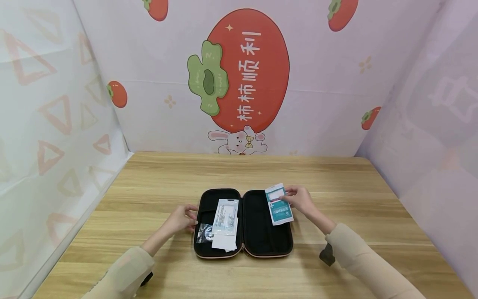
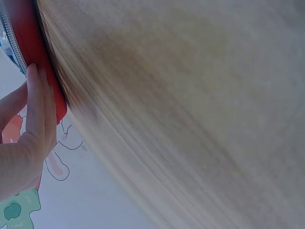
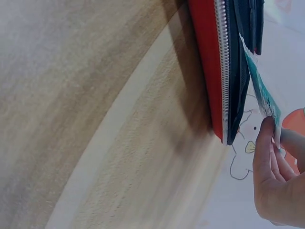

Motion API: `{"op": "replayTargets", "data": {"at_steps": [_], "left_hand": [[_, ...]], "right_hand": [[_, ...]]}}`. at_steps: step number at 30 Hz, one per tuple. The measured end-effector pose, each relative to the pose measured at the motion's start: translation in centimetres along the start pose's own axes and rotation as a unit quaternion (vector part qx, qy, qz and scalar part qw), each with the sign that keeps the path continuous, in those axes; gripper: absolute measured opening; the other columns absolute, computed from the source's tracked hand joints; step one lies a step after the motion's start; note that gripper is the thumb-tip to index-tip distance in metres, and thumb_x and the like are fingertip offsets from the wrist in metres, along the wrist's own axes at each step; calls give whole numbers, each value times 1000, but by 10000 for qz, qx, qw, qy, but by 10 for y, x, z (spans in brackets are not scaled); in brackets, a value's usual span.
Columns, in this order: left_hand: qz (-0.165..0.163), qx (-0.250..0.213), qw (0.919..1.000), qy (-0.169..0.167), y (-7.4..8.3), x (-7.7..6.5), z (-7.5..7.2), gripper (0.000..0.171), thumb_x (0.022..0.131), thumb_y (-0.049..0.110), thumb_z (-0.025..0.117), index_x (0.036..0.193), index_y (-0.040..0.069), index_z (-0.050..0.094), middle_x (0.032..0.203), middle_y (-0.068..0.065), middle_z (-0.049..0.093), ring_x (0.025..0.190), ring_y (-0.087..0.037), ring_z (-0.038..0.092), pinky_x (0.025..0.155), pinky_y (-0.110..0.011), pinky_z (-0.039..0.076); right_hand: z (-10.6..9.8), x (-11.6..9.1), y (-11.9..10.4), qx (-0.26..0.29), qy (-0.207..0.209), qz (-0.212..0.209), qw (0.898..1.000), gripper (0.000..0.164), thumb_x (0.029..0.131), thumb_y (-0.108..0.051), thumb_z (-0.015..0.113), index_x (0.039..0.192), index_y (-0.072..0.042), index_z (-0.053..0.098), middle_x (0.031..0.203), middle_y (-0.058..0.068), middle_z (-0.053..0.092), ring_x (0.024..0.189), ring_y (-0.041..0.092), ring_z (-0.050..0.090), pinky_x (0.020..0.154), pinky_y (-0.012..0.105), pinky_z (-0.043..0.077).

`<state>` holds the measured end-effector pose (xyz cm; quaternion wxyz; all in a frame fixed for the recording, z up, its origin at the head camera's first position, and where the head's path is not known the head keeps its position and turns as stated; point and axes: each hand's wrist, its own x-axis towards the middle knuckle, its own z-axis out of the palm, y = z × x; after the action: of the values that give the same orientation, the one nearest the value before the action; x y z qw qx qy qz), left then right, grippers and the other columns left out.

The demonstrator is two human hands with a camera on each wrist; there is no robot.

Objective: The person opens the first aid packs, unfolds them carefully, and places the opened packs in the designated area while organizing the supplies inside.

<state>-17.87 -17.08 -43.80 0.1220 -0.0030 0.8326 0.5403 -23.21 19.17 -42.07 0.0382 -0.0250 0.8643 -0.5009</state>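
Note:
A zippered case point(image 1: 266, 251), black inside with red outer walls, lies unfolded flat on the table. My right hand point(image 1: 301, 200) pinches the top right edge of a teal-and-white packet point(image 1: 281, 211) between thumb and fingers. This packet is tilted over the case's right half, its lower end near the right rim. At the case's left edge, my left hand point(image 1: 180, 217) rests with its fingers against the red side wall point(image 2: 44, 52). White packets point(image 1: 225, 218) lie stacked in the left half, beside a small clear bag point(image 1: 204, 233) with a round whitish item inside.
The wooden table point(image 1: 168, 174) meets a printed cloth backdrop point(image 1: 317, 112) behind the case. Cloth walls point(image 1: 67, 145) stand to the left and right. A dark wrist device point(image 1: 327, 254) shows below the right forearm.

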Motion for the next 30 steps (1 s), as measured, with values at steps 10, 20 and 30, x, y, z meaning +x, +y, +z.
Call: {"op": "replayTargets", "data": {"at_steps": [10, 20, 30], "left_hand": [[58, -41, 10000, 52, -1, -1, 0, 40, 71, -19, 53, 110, -18, 45, 75, -14, 52, 51, -15, 54, 51, -34, 56], [14, -37, 9999, 92, 1, -2, 1, 40, 71, -19, 54, 110, -17, 46, 75, -15, 52, 51, -15, 54, 51, -33, 56], [84, -68, 9999, 5, 0, -2, 0, 40, 72, -19, 54, 111, -18, 44, 76, -16, 52, 54, -15, 54, 51, -34, 56]], "right_hand": [[4, 0, 6, -1, 26, 254, 9997, 30, 77, -1, 64, 101, 14, 54, 77, 15, 63, 57, 10, 57, 52, 28, 55], [6, -1, 9, -44, 75, 475, 9988, 29, 76, 0, 64, 100, 14, 54, 77, 16, 63, 60, 10, 57, 56, 29, 56], [10, -3, 11, -67, -39, 489, 9988, 30, 76, 1, 64, 99, 15, 53, 82, 21, 64, 60, 11, 58, 54, 28, 55]]}}
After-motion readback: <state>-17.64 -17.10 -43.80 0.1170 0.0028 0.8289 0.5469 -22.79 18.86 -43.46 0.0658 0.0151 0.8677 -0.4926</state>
